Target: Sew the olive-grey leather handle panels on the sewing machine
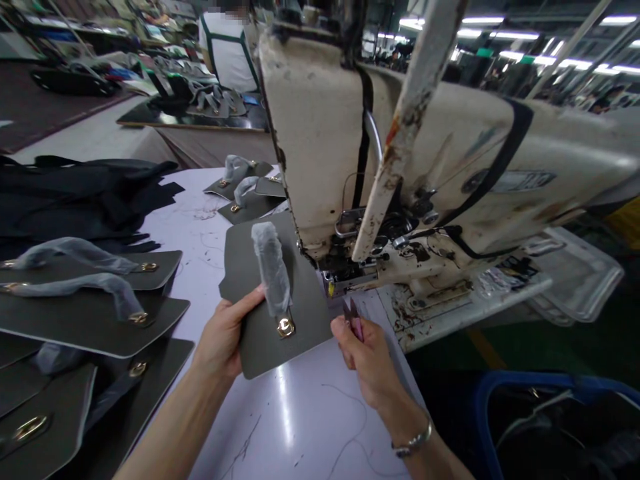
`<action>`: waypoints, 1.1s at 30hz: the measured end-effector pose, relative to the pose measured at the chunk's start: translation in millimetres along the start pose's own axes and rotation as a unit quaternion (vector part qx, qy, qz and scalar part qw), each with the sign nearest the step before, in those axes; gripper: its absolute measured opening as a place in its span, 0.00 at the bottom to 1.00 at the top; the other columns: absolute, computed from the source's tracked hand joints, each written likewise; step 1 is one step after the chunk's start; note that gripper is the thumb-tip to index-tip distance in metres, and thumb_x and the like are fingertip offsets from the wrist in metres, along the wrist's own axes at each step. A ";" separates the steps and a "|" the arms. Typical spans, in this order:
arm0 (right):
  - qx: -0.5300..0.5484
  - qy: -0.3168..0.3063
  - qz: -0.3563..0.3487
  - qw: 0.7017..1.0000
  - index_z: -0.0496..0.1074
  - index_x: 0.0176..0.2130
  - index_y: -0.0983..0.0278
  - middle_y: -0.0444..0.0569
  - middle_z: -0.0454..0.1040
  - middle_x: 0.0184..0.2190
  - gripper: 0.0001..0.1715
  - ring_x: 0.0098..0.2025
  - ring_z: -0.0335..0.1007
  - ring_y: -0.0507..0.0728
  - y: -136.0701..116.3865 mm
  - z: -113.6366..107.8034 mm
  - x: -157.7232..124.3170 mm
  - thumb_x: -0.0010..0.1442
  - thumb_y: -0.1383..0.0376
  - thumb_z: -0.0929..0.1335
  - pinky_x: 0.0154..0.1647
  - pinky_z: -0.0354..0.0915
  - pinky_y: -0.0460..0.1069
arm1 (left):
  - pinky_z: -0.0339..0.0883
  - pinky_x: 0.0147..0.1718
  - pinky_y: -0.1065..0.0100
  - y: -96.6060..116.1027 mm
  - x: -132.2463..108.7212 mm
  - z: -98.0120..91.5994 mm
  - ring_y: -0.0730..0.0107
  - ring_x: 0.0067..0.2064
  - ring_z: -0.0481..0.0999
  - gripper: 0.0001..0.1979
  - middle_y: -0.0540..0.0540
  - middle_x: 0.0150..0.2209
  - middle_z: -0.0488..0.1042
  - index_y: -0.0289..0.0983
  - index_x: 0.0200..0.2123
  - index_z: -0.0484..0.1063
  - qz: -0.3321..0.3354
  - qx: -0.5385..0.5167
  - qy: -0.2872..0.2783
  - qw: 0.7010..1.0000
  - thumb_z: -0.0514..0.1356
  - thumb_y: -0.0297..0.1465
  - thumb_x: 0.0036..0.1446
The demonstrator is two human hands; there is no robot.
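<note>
My left hand [223, 337] grips the left edge of a grey-green bag panel [310, 333], thumb on top and the other fingers beneath. A handle wrapped in cloudy plastic [271, 270] stands on that panel, with a gold metal fitting [285, 327] at its near end. My right hand [366, 357] is closed around small thread snips [354, 320] with pinkish grips, blades pointing up and away. The snips are just right of the panel, close below the sewing machine's needle area [333, 283]. The panel's far right part passes behind the machine head.
A large worn sewing machine [330, 147] fills the right and centre. Several similar panels [100, 320] lie stacked at left, others [250, 197] behind. Black fabric pieces [75, 200] lie far left. A blue bin [483, 407] stands lower right. Loose threads litter the white table [300, 427]. Another person [230, 53] is behind.
</note>
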State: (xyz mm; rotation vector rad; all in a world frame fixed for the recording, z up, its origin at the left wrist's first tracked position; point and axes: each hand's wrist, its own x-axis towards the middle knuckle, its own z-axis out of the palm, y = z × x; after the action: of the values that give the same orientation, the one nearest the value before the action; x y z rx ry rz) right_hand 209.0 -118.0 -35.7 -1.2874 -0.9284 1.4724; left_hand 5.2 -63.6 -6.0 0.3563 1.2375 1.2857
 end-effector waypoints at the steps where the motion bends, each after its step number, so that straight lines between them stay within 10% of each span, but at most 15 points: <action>1: 0.025 0.002 0.011 1.000 0.69 0.28 0.65 0.38 0.59 0.20 0.25 0.20 0.44 0.45 -4.2 6.8 2.1 0.56 0.47 0.74 0.21 0.44 0.45 | 0.80 0.25 0.59 1.4 1.4 2.2 0.57 0.24 0.81 0.23 0.45 0.28 0.83 0.35 0.37 0.78 0.006 0.007 0.001 1.000 0.77 0.30 0.33; 14: 0.002 0.074 -0.037 0.997 0.79 0.22 0.65 0.42 0.66 0.17 0.23 0.21 0.55 0.48 -25.4 31.1 16.3 0.59 0.51 0.73 0.25 0.52 0.45 | 0.79 0.33 0.68 14.6 32.8 23.0 0.60 0.35 0.84 0.28 0.42 0.43 0.84 0.36 0.48 0.79 0.133 0.067 -0.041 0.988 0.75 0.35 0.41; 33: 0.133 0.173 -0.042 0.975 0.78 0.21 0.67 0.47 0.72 0.19 0.24 0.20 0.55 0.48 -21.3 60.2 38.4 0.54 0.50 0.75 0.21 0.49 0.46 | 0.74 0.26 0.69 39.9 60.4 47.2 0.66 0.28 0.78 0.24 0.44 0.33 0.83 0.33 0.36 0.79 0.152 0.126 -0.021 0.980 0.76 0.37 0.33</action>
State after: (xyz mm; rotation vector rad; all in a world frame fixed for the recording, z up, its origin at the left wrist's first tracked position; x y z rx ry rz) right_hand 152.8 -73.0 -16.4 -1.2379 -0.5305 1.2076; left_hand 11.7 20.3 13.9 0.7770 1.3490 1.3717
